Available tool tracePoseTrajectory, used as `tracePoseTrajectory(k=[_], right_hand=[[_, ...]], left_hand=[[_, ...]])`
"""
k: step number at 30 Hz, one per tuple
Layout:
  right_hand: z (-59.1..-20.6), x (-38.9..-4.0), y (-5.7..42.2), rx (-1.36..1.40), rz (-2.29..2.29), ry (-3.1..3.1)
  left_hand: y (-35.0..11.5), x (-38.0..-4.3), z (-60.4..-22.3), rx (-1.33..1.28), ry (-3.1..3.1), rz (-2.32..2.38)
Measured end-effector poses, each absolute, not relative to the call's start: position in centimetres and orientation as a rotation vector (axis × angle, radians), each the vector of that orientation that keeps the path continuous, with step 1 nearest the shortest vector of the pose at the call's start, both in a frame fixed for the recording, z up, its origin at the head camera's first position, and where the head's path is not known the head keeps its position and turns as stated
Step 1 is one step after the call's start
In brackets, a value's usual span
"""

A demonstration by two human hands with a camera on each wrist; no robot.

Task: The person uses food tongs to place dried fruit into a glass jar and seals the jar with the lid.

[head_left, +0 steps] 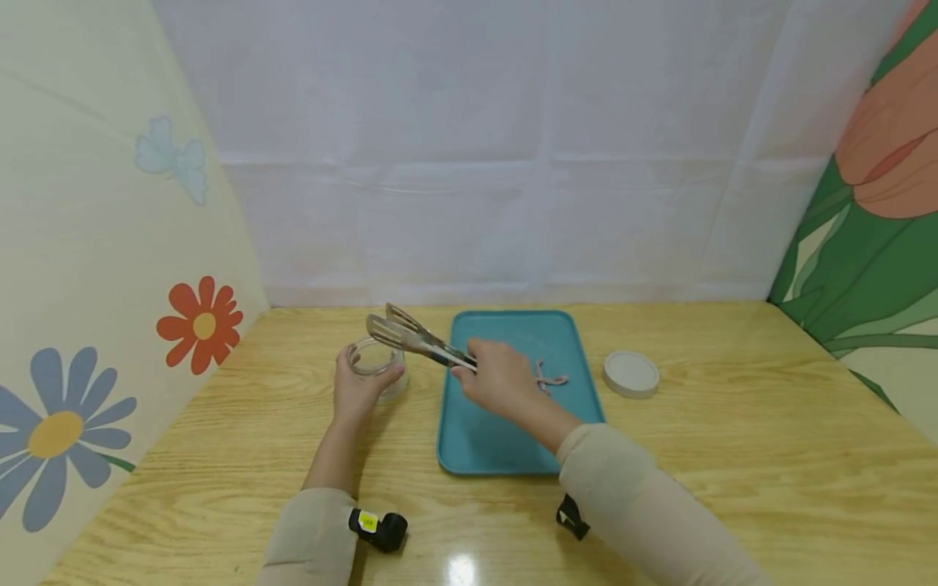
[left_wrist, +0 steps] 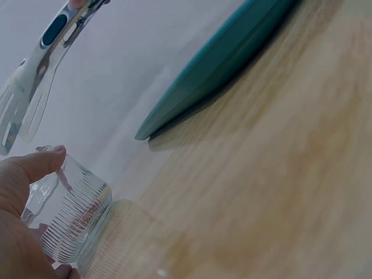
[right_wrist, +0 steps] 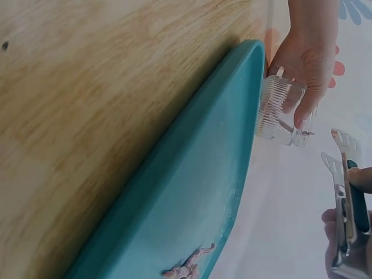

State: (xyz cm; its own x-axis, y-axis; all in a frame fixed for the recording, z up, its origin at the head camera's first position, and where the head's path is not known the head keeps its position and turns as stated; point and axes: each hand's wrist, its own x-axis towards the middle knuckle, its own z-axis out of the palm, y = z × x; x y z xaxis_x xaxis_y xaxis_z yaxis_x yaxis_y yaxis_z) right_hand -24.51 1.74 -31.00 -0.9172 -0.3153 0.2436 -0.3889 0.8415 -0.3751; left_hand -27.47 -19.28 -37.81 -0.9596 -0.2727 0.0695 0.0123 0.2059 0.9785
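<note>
My left hand (head_left: 357,392) grips a clear ribbed glass jar (left_wrist: 87,218) from the side, thumb near the rim. The jar stands uncovered on the table, left of a blue-green tray (head_left: 498,443). Through its glass a thin pinkish piece (left_wrist: 64,181) shows. My right hand (head_left: 501,378) holds metal tongs (head_left: 418,338), their slotted ends spread apart above the jar's rim with nothing between them. Below that hand, thin pinkish strips (head_left: 551,380) of something soft lie on the tray, partly hidden by the hand in the head view.
A round whitish lid (head_left: 631,374) lies on the wooden table right of the tray. White cloth (head_left: 469,228) hangs behind the table, and flower-patterned panels (head_left: 198,325) flank it. Each wrist wears a strapped-on black camera (head_left: 381,531).
</note>
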Motion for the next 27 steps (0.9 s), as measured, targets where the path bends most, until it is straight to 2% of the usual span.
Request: tracePoseTrajectory(k=[27], right_hand=[[-27.7, -25.3, 7.3, 0.409, 0.576, -2.726]], left_hand=[[-19.2, -27.5, -37.7, 0.27, -2.293, -1.783]])
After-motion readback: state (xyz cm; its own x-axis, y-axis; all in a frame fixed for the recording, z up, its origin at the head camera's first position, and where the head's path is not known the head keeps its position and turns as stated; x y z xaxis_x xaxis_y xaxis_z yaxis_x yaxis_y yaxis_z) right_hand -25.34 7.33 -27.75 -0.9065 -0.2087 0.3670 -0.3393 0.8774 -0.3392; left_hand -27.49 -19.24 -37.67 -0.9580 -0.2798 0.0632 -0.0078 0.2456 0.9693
